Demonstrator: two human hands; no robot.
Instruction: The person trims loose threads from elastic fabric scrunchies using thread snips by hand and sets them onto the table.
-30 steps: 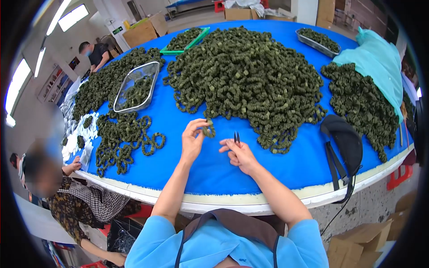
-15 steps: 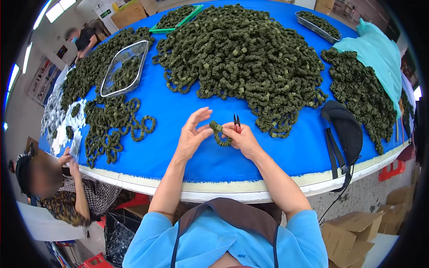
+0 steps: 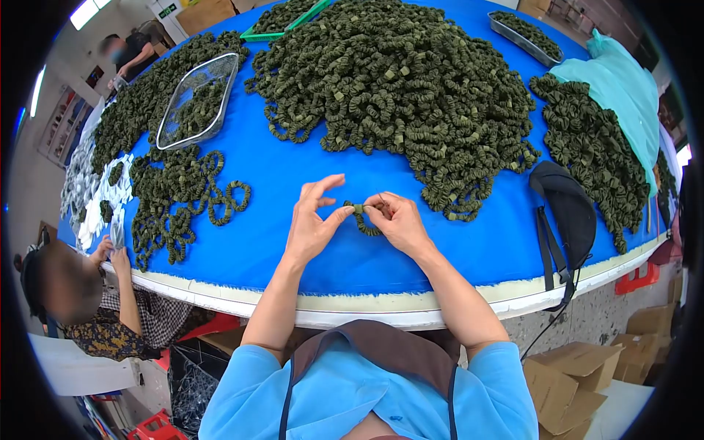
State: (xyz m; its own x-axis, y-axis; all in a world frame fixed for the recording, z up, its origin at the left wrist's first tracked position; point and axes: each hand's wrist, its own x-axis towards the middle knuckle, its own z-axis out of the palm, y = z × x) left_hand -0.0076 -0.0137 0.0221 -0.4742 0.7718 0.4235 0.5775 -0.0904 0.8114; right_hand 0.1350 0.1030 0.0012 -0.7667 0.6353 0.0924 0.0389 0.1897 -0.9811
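A dark green ruffled ring with a lighter green patch hangs between my hands over the blue cloth. My right hand pinches the ring at its right side, and part of the small scissors shows at its fingers. Touching the light patch with its thumb, my left hand has its other fingers spread and raised. Beyond both hands rises a large pile of similar green rings.
Wire basket, green tray and metal tray hold more rings. A black bag lies right, near teal fabric. One person sits left, handling a clear bag; another is farther back.
The ring has passed from my left hand to my right. My left thumb has since come against its light patch. The scissors, earlier pointing up from my right hand, are now mostly hidden.
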